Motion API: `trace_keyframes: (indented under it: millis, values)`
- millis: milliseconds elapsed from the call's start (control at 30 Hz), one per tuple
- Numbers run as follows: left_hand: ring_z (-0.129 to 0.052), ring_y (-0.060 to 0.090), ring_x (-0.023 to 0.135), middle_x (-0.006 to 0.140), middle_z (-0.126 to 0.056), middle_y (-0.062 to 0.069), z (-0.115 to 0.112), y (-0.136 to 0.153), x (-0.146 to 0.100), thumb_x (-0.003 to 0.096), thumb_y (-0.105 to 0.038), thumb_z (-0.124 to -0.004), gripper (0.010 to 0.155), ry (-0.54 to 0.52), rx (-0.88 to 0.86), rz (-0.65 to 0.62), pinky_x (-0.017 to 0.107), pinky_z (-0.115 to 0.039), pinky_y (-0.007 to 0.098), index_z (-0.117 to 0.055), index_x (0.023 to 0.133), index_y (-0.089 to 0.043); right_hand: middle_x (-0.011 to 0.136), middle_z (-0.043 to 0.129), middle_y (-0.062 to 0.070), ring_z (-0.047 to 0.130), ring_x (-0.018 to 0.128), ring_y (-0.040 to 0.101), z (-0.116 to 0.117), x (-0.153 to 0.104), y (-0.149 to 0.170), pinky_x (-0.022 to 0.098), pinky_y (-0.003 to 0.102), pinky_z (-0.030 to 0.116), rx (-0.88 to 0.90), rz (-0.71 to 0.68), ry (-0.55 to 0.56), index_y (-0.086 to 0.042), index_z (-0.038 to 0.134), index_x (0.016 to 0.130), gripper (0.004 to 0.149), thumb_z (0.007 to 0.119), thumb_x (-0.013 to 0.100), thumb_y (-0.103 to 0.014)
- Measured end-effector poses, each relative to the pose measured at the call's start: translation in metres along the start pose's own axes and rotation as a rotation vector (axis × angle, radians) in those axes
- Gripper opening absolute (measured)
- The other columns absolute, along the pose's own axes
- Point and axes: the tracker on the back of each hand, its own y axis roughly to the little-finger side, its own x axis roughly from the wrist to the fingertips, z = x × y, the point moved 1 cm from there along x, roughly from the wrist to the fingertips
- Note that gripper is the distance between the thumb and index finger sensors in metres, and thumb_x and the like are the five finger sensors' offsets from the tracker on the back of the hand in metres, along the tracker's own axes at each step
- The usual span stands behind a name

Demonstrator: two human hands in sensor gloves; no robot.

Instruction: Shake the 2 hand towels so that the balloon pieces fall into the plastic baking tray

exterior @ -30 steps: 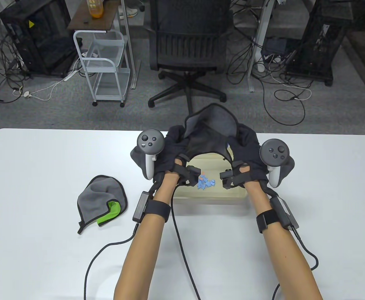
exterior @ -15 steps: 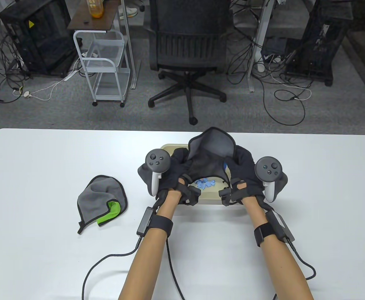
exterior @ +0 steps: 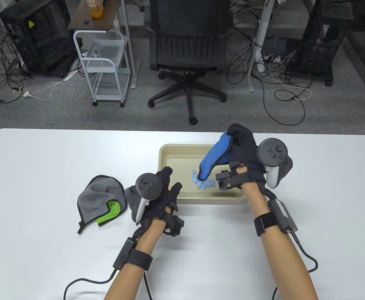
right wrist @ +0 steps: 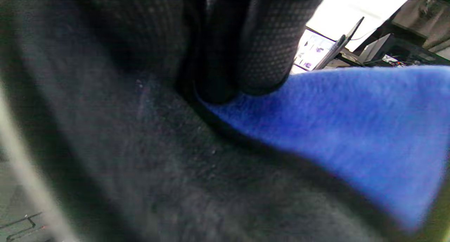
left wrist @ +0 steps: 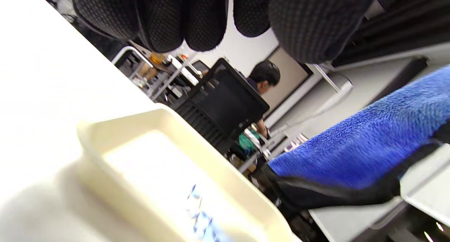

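One hand [exterior: 245,156] now on blue towel [exterior: 212,157], left hand [exterior: 160,197] off.

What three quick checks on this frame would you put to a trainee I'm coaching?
1. True or false: the left hand grips the blue towel.
2. Where do the balloon pieces lie? A) on the table B) in the baking tray C) on the grey-green towel
3. Fill in: the blue towel hangs from the ___ hand, its lower end over the tray.

Key: 1 false, the left hand holds nothing; 2 B; 3 right.
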Motion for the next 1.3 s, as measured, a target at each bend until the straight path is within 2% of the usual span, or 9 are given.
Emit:
trace_keyframes:
  millis: [133,233,433,600,733,833,967,1133,1300]
  values:
    - [-0.051,0.044,0.106,0.110,-0.041,0.011,-0.002,0.008,-0.033,0.0392,-0.049,-0.075,0.074,0.114,0.045,-0.053,0.071,-0.054,0.063,-0.040,0.103,-0.033,0.097,0.077,-0.009,0.098,0.073,0.009,0.003,-0.005,-0.002,0.052,0.026,0.090,-0.108,-0.061,-0.007,-0.039,0.076,0.073,0.036,0.084,0.038,-0.038]
    - [-0.045,0.046,0.107,0.111,-0.036,0.012,-0.007,0.019,-0.051,0.0392,-0.051,-0.074,0.076,0.157,0.092,-0.098,0.072,-0.049,0.066,-0.037,0.104,-0.034,0.096,0.079,-0.009,0.098,0.071,0.010,0.000,-0.006,-0.004,0.051,0.027,0.090,-0.187,-0.093,0.001,-0.039,0.076,0.073,0.036,0.084,0.038,-0.038]
    - [-0.034,0.047,0.109,0.112,-0.027,0.013,-0.017,0.044,-0.054,0.0386,-0.052,-0.074,0.078,0.188,0.226,-0.078,0.073,-0.042,0.068,-0.034,0.104,-0.034,0.095,0.078,-0.007,0.096,0.070,0.010,-0.026,0.000,-0.014,0.052,0.029,0.087,-0.196,-0.073,0.076,-0.037,0.076,0.074,0.036,0.083,0.039,-0.038]
    - [-0.033,0.047,0.108,0.112,-0.026,0.013,-0.013,0.054,-0.054,0.0386,-0.052,-0.073,0.079,0.202,0.161,-0.058,0.073,-0.041,0.068,-0.033,0.104,-0.034,0.094,0.079,-0.007,0.096,0.069,0.010,-0.062,0.009,-0.016,0.051,0.029,0.088,-0.278,-0.080,0.144,-0.036,0.075,0.074,0.037,0.083,0.039,-0.039]
    - [-0.033,0.047,0.108,0.112,-0.026,0.013,-0.008,0.054,-0.055,0.0385,-0.052,-0.073,0.079,0.190,0.132,-0.059,0.073,-0.041,0.068,-0.034,0.104,-0.034,0.095,0.079,-0.006,0.096,0.070,0.010,-0.105,0.017,0.006,0.051,0.028,0.088,-0.306,-0.014,0.213,-0.036,0.075,0.075,0.037,0.083,0.039,-0.039]
    - [-0.033,0.047,0.108,0.112,-0.026,0.013,-0.008,0.054,-0.055,0.0385,-0.052,-0.073,0.079,0.190,0.129,-0.066,0.073,-0.042,0.068,-0.034,0.104,-0.034,0.094,0.079,-0.006,0.096,0.070,0.011,-0.129,0.018,0.025,0.052,0.029,0.088,-0.272,0.045,0.254,-0.035,0.076,0.075,0.037,0.083,0.039,-0.038]
    - [-0.034,0.047,0.108,0.112,-0.027,0.013,-0.010,0.053,-0.055,0.0385,-0.052,-0.073,0.079,0.197,0.135,-0.069,0.073,-0.042,0.068,-0.034,0.104,-0.034,0.095,0.078,-0.006,0.097,0.071,0.011,-0.144,0.015,0.053,0.052,0.029,0.088,-0.354,0.081,0.276,-0.035,0.076,0.075,0.037,0.083,0.039,-0.039]
    - [-0.034,0.047,0.108,0.112,-0.027,0.013,-0.011,0.053,-0.055,0.0385,-0.052,-0.073,0.079,0.201,0.142,-0.067,0.073,-0.042,0.068,-0.034,0.104,-0.034,0.095,0.079,-0.005,0.097,0.073,0.012,-0.141,0.003,0.093,0.053,0.030,0.089,-0.420,0.146,0.271,-0.035,0.076,0.075,0.037,0.082,0.040,-0.041]
    - [-0.034,0.047,0.108,0.112,-0.027,0.013,-0.010,0.053,-0.056,0.0385,-0.052,-0.073,0.079,0.206,0.145,-0.062,0.073,-0.042,0.068,-0.034,0.104,-0.033,0.094,0.081,-0.005,0.099,0.072,0.013,-0.123,-0.020,0.136,0.050,0.030,0.090,-0.610,0.185,0.180,-0.035,0.076,0.076,0.037,0.081,0.040,-0.043]
